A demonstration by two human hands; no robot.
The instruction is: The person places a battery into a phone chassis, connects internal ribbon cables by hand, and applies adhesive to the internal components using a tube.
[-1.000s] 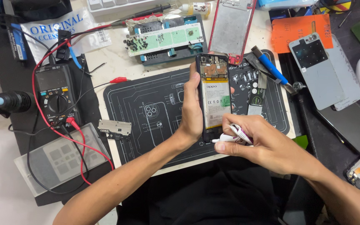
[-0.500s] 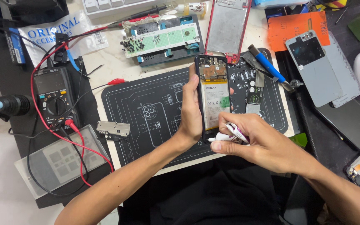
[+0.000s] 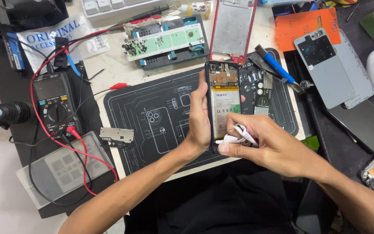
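My left hand [image 3: 202, 123] has its grip wrapped around the left edge of the opened phone [image 3: 224, 102], which stands just above the black work mat [image 3: 152, 117] on the bench, back cover off and battery [image 3: 226, 110] facing me. My right hand [image 3: 260, 145] has a narrow grip pinched on a small white tool with a purple band [image 3: 239, 135], its tip lying at the phone's lower end, just below the battery. To do this well, I judge I should keep the left grip steady, work the tip shallow and flat, and stay off the battery skin. The blue-handled tool [image 3: 275, 67] and the multimeter [image 3: 55, 104] lie well apart.
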